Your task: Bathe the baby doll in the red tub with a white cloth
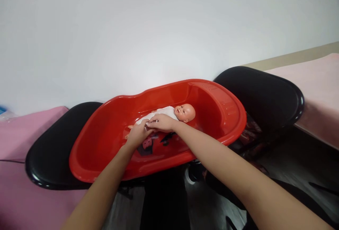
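A baby doll (182,112) in a white garment lies on its back inside a red plastic baby tub (225,110), head toward the right. My right hand (162,122) rests on the doll's belly, fingers curled on the white cloth. My left hand (137,134) lies over the doll's lower body and legs, its fingers pressed onto the cloth and meeting the right hand. A dark printed picture (148,144) shows on the tub's floor below my hands.
The tub rests across two black rounded stools or seats, one at the left (47,155) and one at the right (267,95). Pink-covered surfaces lie far left (23,131) and far right (320,92). A white wall fills the background. Dark floor lies below.
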`<state>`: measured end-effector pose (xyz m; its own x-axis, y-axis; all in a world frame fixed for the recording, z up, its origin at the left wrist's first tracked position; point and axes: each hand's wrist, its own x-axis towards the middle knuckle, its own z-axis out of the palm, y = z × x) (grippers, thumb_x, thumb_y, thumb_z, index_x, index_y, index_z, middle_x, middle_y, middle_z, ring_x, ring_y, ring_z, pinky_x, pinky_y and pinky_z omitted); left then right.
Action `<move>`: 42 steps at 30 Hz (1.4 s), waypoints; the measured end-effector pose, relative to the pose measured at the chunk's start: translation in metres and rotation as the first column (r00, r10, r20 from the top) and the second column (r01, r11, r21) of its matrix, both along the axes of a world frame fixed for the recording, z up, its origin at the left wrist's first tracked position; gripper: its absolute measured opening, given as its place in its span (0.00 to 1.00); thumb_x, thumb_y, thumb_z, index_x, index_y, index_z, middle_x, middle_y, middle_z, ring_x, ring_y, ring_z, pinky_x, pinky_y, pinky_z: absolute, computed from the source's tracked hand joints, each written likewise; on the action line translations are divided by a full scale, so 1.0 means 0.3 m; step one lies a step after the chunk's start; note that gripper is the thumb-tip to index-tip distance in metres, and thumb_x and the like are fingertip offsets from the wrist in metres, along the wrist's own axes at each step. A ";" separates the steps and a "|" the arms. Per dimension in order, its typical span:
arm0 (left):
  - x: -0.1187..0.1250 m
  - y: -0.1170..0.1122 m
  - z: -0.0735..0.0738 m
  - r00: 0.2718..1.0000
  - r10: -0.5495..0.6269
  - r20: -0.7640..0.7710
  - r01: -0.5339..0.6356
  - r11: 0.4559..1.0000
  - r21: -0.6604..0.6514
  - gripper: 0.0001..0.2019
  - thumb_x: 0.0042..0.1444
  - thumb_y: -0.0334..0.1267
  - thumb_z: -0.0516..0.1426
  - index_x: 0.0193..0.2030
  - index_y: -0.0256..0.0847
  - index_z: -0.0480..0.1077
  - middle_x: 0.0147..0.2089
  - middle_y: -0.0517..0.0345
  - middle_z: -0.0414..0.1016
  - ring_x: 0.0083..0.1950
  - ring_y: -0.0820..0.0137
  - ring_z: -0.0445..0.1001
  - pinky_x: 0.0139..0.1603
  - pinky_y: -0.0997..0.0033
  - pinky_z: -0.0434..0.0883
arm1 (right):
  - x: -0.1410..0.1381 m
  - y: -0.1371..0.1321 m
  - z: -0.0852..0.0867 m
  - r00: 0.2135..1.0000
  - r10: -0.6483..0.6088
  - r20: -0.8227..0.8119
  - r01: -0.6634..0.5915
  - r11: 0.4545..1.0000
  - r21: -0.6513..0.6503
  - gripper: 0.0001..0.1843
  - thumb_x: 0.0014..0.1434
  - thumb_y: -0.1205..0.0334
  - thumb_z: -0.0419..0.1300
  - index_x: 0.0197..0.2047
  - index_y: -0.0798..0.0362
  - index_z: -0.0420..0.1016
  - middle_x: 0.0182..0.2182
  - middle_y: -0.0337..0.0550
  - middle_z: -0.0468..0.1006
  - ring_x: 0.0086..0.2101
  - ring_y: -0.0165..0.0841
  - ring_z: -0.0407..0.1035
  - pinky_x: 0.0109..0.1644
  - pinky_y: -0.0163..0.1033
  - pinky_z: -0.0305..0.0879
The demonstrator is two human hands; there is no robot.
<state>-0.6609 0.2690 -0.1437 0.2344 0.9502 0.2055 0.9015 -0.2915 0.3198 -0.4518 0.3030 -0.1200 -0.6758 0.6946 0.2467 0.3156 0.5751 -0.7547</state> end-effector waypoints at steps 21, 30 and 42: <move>-0.021 0.003 0.000 0.993 -0.085 0.077 0.089 0.995 -0.051 0.16 0.61 0.49 0.60 0.52 0.47 0.69 0.41 0.57 0.79 0.40 0.61 0.77 0.40 0.68 0.66 | -0.023 0.025 -0.090 0.947 -0.110 0.300 0.099 0.994 0.050 0.19 0.62 0.53 0.64 0.55 0.46 0.81 0.44 0.44 0.83 0.39 0.35 0.72 0.44 0.36 0.59; -0.023 0.013 -0.016 0.978 -0.097 0.187 0.110 0.992 -0.063 0.08 0.62 0.40 0.56 0.47 0.47 0.70 0.33 0.64 0.76 0.36 0.65 0.76 0.40 0.69 0.67 | -0.034 0.012 -0.079 0.925 -0.194 0.327 0.134 0.971 0.196 0.10 0.62 0.61 0.64 0.45 0.53 0.83 0.41 0.46 0.82 0.40 0.35 0.71 0.42 0.36 0.58; -0.013 0.027 -0.001 0.930 -0.194 0.313 0.156 0.977 0.143 0.16 0.67 0.40 0.51 0.52 0.43 0.79 0.64 0.50 0.72 0.65 0.61 0.71 0.68 0.60 0.67 | -0.023 -0.006 -0.038 0.896 -0.261 0.358 0.166 0.947 0.274 0.11 0.64 0.61 0.63 0.46 0.56 0.81 0.47 0.50 0.78 0.40 0.35 0.71 0.42 0.37 0.58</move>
